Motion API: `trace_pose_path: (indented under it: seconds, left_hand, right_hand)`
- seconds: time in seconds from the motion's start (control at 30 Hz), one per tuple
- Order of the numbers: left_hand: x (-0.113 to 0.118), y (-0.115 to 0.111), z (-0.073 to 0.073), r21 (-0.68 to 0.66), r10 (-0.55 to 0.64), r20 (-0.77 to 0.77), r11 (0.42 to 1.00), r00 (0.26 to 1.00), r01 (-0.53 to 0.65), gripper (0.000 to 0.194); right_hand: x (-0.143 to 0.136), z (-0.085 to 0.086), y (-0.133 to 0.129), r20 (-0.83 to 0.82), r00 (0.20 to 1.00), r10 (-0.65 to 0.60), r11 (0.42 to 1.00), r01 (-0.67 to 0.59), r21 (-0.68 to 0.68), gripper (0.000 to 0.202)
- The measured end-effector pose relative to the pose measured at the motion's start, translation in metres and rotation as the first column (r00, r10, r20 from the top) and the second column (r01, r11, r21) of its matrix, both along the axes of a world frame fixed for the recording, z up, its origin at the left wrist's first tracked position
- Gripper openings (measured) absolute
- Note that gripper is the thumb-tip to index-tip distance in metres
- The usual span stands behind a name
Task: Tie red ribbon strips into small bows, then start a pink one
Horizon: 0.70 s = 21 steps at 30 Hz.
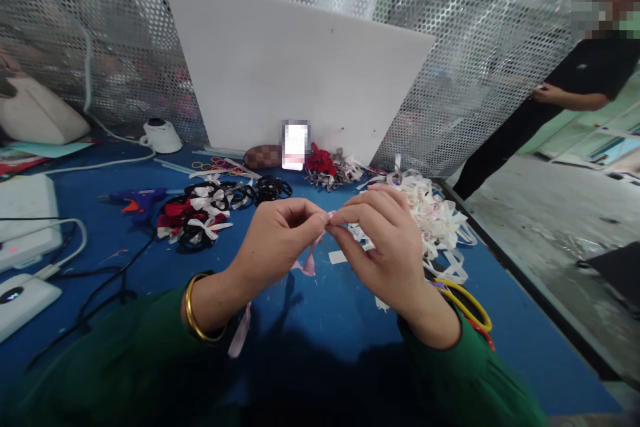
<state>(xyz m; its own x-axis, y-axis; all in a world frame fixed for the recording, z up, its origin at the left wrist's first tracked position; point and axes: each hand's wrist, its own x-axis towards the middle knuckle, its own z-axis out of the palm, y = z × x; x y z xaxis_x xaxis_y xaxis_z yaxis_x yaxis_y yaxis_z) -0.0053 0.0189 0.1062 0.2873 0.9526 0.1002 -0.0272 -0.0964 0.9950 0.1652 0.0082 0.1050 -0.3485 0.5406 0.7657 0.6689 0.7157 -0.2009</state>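
My left hand (285, 240) and my right hand (383, 237) meet over the middle of the blue table, thumbs and forefingers pinched together. Between the fingertips they hold a pink ribbon (309, 265), part of which dangles in a loop below. Another pink strip (241, 332) hangs under my left wrist; whether it is the same ribbon I cannot tell. Beyond my right hand lies a heap of white ribbon pieces (430, 213). Scissors with yellow handles (470, 303) rest beside my right forearm, partly hidden by the sleeve.
A blue glue gun (143, 200) lies at the left, near black hair ties with red and white bows (195, 213). White power units (25, 227) with cables stand further left. A lit phone (295, 145) leans at a white board (300, 60). A person (575, 80) stands back right.
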Motion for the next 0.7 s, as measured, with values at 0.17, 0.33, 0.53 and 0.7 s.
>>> trace_pose_path:
  seconds: [0.17,0.33,0.53,0.7]
  left_hand:
    - [-0.0009,-0.0007,0.0001,0.108,0.056,-0.14,0.993,0.988,-0.041,0.022]
    - [-0.0007,-0.0004,0.0009,0.066,0.039,-0.103,0.997,0.994,-0.033,0.02]
    - [-0.0024,-0.0003,0.0033,-0.002,0.007,-0.009,1.0,1.0,-0.007,0.027]
    - [-0.003,-0.0013,0.003,0.183,0.093,-0.122,0.981,0.988,-0.07,0.02]
  right_hand:
    - [0.0005,0.0024,-0.0004,0.059,0.998,0.013,0.995,-0.007,-0.095,0.01]
    - [-0.0018,-0.0011,0.0006,0.084,0.996,0.026,0.998,-0.021,-0.058,0.012]
    - [-0.0041,-0.0044,0.0023,-0.085,0.996,0.006,1.0,-0.005,0.01,0.006]
    - [-0.003,-0.0021,0.0015,-0.13,0.992,0.006,0.999,-0.01,-0.034,0.006]
